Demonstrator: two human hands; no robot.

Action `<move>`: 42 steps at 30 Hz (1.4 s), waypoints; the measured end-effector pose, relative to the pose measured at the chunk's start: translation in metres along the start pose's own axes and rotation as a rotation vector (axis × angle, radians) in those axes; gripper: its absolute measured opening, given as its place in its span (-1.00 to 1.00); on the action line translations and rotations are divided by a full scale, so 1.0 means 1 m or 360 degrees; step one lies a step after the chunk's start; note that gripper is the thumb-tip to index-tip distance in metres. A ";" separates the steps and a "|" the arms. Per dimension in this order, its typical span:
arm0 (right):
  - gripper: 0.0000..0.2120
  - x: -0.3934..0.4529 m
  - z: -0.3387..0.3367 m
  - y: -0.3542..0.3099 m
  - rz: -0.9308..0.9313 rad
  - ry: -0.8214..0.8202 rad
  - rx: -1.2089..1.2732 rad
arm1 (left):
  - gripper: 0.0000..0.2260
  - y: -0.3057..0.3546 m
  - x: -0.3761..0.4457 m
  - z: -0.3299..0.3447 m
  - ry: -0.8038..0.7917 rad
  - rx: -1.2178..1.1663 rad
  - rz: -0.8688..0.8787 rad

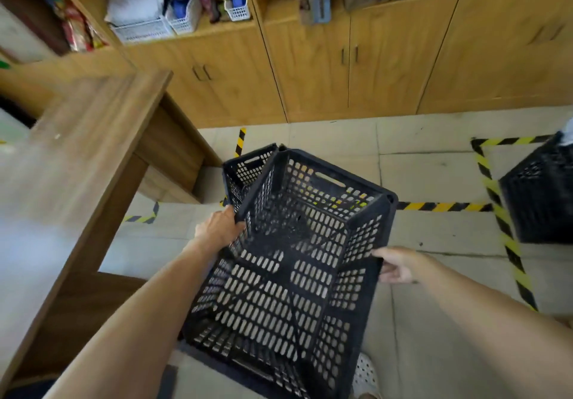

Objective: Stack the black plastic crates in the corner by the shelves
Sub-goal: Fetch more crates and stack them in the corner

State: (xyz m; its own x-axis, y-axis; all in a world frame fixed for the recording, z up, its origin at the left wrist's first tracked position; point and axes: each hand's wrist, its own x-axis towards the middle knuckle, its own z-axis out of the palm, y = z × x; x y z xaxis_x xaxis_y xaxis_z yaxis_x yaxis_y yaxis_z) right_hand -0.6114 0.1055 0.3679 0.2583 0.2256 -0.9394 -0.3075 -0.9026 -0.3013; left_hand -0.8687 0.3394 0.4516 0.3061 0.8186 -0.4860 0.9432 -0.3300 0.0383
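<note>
A black perforated plastic crate is carried in the air at the middle of the view, its open top facing me. My left hand grips its left rim with fingers curled over the edge. On the right rim, my right hand holds the crate with the thumb on top. Just behind the carried crate, a second black crate stands on the floor beside the desk. A third black crate with something white inside sits at the right edge of the view.
A wooden desk fills the left side. Wooden cabinets with open shelves above run along the back wall. Yellow-black tape marks rectangles on the tiled floor. My white shoe shows below the crate.
</note>
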 end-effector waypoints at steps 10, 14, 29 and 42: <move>-0.69 -0.053 -0.058 -0.066 -0.0297 0.0268 0.0312 | -0.67 0.063 0.028 -0.079 0.0059 0.0066 0.0259; -0.64 -0.057 -0.083 -0.094 -0.0264 0.0312 0.0311 | -0.68 0.086 0.071 -0.115 0.0078 0.0153 0.0412; -0.61 -0.085 -0.158 -0.172 -0.0274 0.0482 0.0505 | -0.63 0.214 0.178 -0.245 0.0460 0.0522 0.0892; -0.61 -0.053 -0.308 -0.129 -0.0255 0.0554 0.0742 | -0.59 0.437 0.191 -0.246 0.0459 0.0425 0.1133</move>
State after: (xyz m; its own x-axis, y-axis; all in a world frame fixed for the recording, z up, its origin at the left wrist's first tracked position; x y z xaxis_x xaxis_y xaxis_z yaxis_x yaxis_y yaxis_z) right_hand -0.3035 0.0973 0.5069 0.5950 0.1411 -0.7913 -0.5886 -0.5938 -0.5485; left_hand -0.3659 0.4670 0.5899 0.8766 0.4470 -0.1781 0.4583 -0.8884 0.0262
